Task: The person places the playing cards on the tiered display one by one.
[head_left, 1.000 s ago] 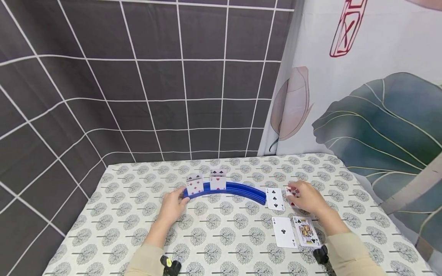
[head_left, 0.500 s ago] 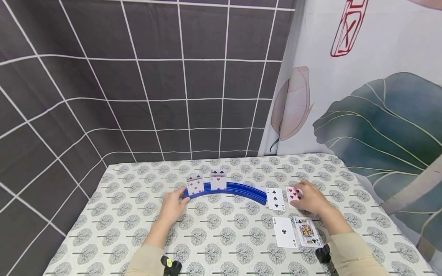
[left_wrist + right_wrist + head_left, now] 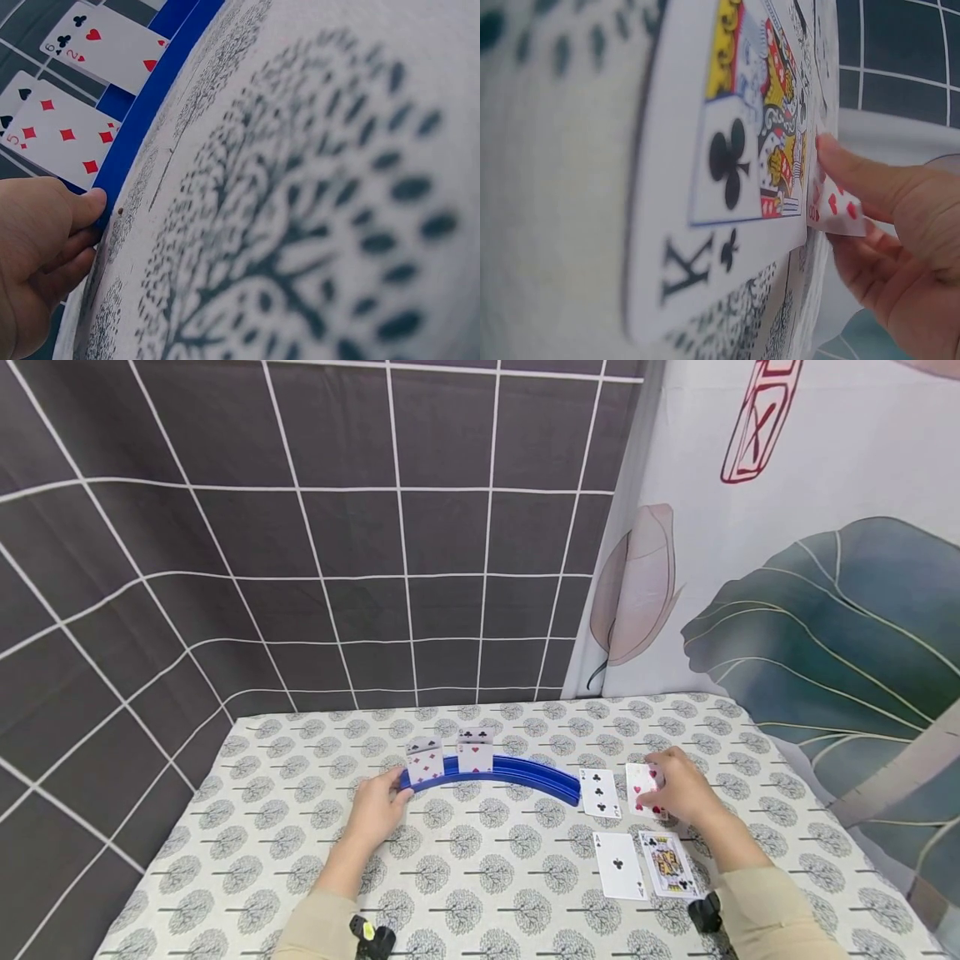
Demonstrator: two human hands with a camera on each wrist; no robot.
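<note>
While the right hand (image 3: 681, 783) pinches it at its right side, the hearts card (image 3: 637, 783) sits face up, one corner bowed up between thumb and fingers. Corner index reads like an 8, but blurred. Cannot tell whether the rest of the card touches the cloth.

Just left of those fingertips, past a narrow gap: three of clubs (image 3: 598, 793), flat. Nearer the person than the right fingers, side by side: king of clubs (image 3: 666, 864) and, to its left, ace of clubs (image 3: 618, 864), both face up.

Left hand (image 3: 375, 807) grips the left end of a curved blue rack (image 3: 528, 773): thumb on the front edge, other fingers curled beyond it. Standing in the rack just right of the left thumb: five of diamonds (image 3: 425, 764), a spades card (image 3: 424, 744) showing above it from behind. Further from the thumb: two of hearts (image 3: 475, 758), six of clubs (image 3: 475, 736) behind. Rack's far end comes close to the three of clubs.

Under both hands: tree-print tablecloth (image 3: 465, 877). Well beyond the fingers: dark gridded hanging (image 3: 442, 535); to its right, pale curtain (image 3: 697, 460) with leaf print.
</note>
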